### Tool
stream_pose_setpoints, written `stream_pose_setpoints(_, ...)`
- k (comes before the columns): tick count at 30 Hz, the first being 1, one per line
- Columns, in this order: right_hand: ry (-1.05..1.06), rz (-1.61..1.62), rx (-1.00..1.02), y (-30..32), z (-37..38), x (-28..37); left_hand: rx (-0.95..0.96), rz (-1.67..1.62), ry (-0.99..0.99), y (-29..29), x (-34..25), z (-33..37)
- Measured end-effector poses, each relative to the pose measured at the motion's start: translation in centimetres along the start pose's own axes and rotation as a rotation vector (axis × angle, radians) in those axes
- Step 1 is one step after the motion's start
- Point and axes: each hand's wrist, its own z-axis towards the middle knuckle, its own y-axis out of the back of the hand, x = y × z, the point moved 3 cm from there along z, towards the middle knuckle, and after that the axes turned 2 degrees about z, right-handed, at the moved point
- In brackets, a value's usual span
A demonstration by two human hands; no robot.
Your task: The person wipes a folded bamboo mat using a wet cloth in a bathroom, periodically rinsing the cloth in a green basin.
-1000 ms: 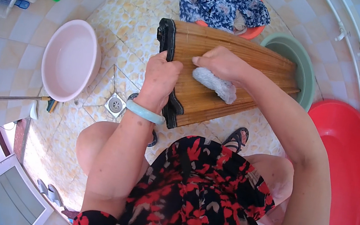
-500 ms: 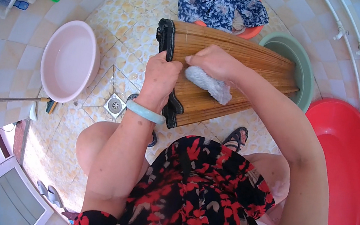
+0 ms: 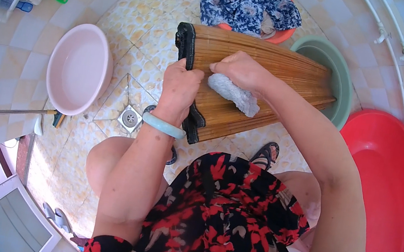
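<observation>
Brace folded bamboo mat (image 3: 287,65) w/ L hand (image 3: 180,88), fist clenched on dark edging (image 3: 187,43); rub along slats, even pressure. R hand (image 3: 246,70) fist closed on grey-white cloth (image 3: 234,94), afaict. Mat runs left from inside green basin (image 3: 326,53); that end's hidden. R palm side hidden too; can't tell basin water lvl.

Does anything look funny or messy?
Yes, blue-and-white clothes droop over the rim of the orange basin instead of staying inside, and the folded bamboo mat pokes into the green basin, though mats usually lie flat.
</observation>
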Motion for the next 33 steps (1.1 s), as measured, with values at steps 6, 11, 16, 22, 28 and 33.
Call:
stream_pose_setpoints(6, -0.012, -0.023, -0.114, 1.3, 0.5, -2.5, 0.000, 0.005, 0.012, -0.6, -0.4, -0.2)
stream_pose_setpoints(11, 0.062, -0.081, 0.013, -0.3, 0.0, 0.6, -0.011, 0.000, -0.013, -0.2, -0.2, 0.0)
stream_pose_setpoints(16, 0.080, -0.100, -0.132, 1.2, 0.5, -1.8, -0.001, -0.001, -0.007, -0.4, -0.1, 0.0)
stream_pose_setpoints(22, 0.067, -0.019, -0.024, -0.1, 0.1, -0.7, 0.002, 0.033, 0.002, -0.2, -0.1, -0.1)
stream_pose_setpoints(28, 0.064, -0.001, -0.113, 0.4, 0.5, -1.6, 0.002, 0.036, -0.009, -0.4, -0.2, -0.2)
stream_pose_setpoints(33, 0.032, 0.027, -0.045, -0.6, 0.2, -0.6, 0.011, -0.003, -0.030, 0.1, 0.1, 0.1)
